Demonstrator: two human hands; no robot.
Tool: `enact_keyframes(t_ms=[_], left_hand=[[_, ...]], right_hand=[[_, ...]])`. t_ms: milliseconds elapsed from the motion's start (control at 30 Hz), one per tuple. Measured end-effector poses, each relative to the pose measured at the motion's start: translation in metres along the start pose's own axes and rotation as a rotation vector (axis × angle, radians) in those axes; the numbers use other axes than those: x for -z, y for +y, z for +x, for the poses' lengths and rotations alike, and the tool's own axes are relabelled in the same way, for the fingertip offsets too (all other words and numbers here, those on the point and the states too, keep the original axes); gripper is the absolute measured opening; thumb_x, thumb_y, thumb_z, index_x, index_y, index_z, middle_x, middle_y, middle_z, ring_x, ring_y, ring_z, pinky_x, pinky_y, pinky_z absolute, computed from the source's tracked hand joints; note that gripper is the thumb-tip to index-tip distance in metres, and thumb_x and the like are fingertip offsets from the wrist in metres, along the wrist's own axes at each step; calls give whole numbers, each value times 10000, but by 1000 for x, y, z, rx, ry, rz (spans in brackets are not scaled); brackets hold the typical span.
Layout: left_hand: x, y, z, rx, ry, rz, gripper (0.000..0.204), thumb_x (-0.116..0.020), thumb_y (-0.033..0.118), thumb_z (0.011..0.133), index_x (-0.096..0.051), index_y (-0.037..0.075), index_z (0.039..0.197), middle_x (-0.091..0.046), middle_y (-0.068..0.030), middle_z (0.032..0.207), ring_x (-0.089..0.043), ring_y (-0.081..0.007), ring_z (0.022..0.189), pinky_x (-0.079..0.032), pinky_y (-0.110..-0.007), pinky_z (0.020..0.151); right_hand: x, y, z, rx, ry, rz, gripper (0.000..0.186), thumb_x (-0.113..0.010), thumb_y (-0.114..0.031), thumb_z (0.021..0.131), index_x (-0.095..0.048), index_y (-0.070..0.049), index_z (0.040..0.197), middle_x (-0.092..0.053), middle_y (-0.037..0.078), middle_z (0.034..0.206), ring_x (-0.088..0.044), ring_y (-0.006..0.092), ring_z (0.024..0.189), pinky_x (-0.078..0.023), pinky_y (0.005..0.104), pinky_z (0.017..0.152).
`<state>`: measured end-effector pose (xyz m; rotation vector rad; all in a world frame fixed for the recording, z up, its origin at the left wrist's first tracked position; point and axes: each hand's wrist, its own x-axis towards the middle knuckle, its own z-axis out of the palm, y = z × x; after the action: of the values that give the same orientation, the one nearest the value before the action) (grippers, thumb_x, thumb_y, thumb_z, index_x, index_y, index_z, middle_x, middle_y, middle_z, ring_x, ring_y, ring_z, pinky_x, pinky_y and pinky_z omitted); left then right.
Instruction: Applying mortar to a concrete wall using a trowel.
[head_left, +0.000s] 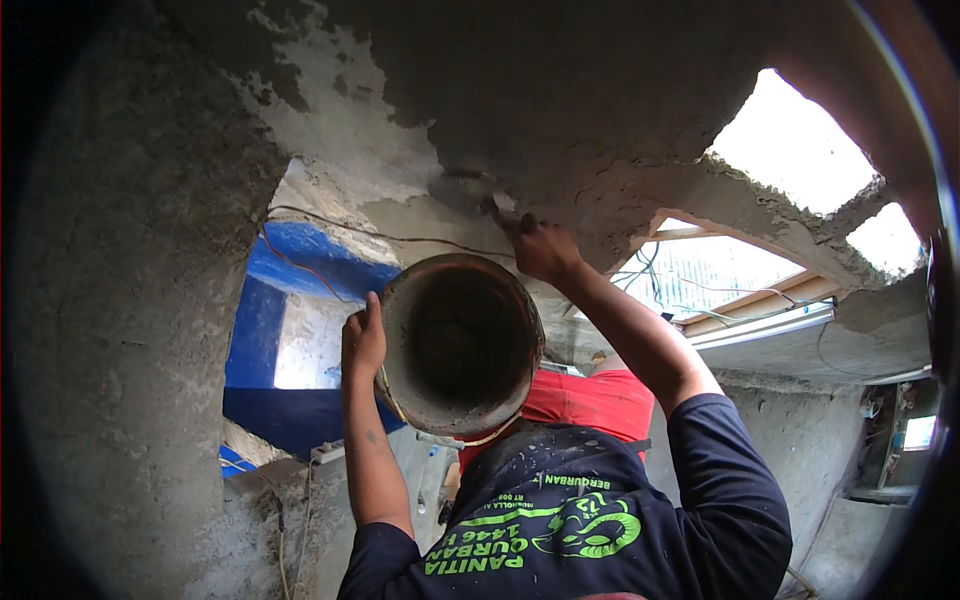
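Note:
My left hand grips the left side of a round bucket, thumb up along its rim. The bucket is tilted so its dark inside shows; what lies at its bottom is too dark to make out. Above and right of it, my right hand is closed round the handle of a trowel. The trowel's blade is blurred and appears to lie against the wall, where darker grey plaster meets a pale, bare patch.
A thin cable crosses just above the bucket. Blue-painted surfaces show through an opening on the left. Bright openings break the wall at the right, with loose wires and a wooden frame below.

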<state>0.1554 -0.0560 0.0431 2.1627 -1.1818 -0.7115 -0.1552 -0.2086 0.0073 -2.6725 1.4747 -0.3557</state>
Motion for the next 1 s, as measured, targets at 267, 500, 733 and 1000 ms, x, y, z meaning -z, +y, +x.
enact_keyframes(t_ms=[267, 500, 733, 1000], left_hand=[[4, -15, 10, -1, -88, -62, 796, -392, 652, 1009, -662, -89, 902, -670, -299, 883, -634, -474, 896, -466, -511, 823], [-1, -16, 7, -6, 48, -12, 816, -390, 661, 1008, -651, -97, 859, -659, -299, 837, -648, -441, 856, -467, -498, 810], [-1, -11, 13, 16, -101, -55, 834, -369, 687, 999, -703, -77, 1014, -708, -300, 974, -672, -452, 994, -482, -487, 873], [-3, -14, 12, 67, -77, 16, 886, -389, 719, 971, -657, -92, 1206, -656, -317, 1218, -600, -466, 1197, -469, -474, 995]], right_hand=[[-31, 19, -24, -166, 202, -107, 791, -579, -68, 805, -399, -331, 1529, -634, 238, 1141, -700, 419, 813, -594, 507, 640], [-96, 30, -102, -198, 29, 169, 682, -567, -147, 890, -416, -331, 1529, -657, 253, 1080, -682, 466, 804, -565, 580, 723], [57, -11, 11, 4, 598, 286, 527, -575, -176, 932, -511, -254, 1450, -660, 206, 1006, -688, 402, 746, -580, 501, 600], [6, 7, 12, -14, 76, -19, 616, -504, -143, 920, -407, -245, 1520, -643, 246, 1156, -698, 423, 974, -586, 520, 793]])
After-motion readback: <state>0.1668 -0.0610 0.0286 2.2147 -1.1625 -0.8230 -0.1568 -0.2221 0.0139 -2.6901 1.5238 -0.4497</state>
